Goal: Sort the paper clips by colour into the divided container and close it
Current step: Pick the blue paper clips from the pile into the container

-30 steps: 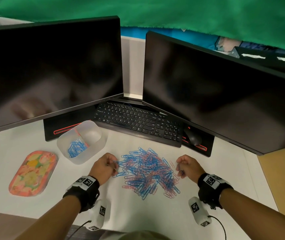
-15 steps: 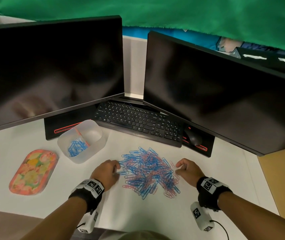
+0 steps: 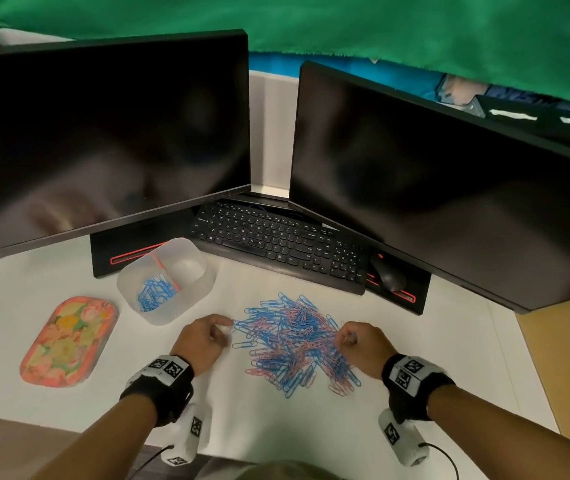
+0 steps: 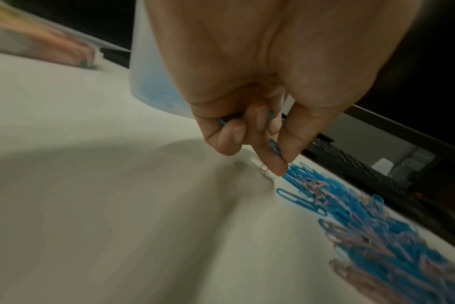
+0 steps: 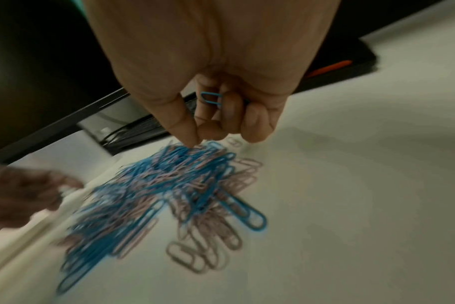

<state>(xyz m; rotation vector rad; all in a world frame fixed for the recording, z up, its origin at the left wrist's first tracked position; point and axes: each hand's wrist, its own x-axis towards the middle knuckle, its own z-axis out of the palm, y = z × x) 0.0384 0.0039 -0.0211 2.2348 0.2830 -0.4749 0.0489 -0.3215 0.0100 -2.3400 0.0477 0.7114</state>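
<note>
The left hand (image 4: 249, 115) sits at the left edge of the pile (image 3: 294, 344), fingers curled, with blue clips (image 4: 274, 146) pinched between thumb and forefinger and more tucked under the curled fingers. The right hand (image 5: 216, 98) sits at the pile's right edge, also curled; one blue clip (image 5: 211, 98) lies held against its folded fingers, while thumb and forefinger tips meet just above the pile.

The pile, mixed blue and pink clips, lies on the white desk (image 3: 415, 341) between the two hands. Up and to the left of the pile stands the open container (image 3: 200, 289), translucent, split by a divider: the compartment farther from the pile holds blue clips, the other shows none. Left of the container, farther from the pile, the flowered lid (image 3: 68, 341) lies flat on the desk. Behind the pile are a keyboard (image 3: 276, 240) and a mouse (image 3: 389, 277), beneath two dark monitors (image 3: 103, 140).
</note>
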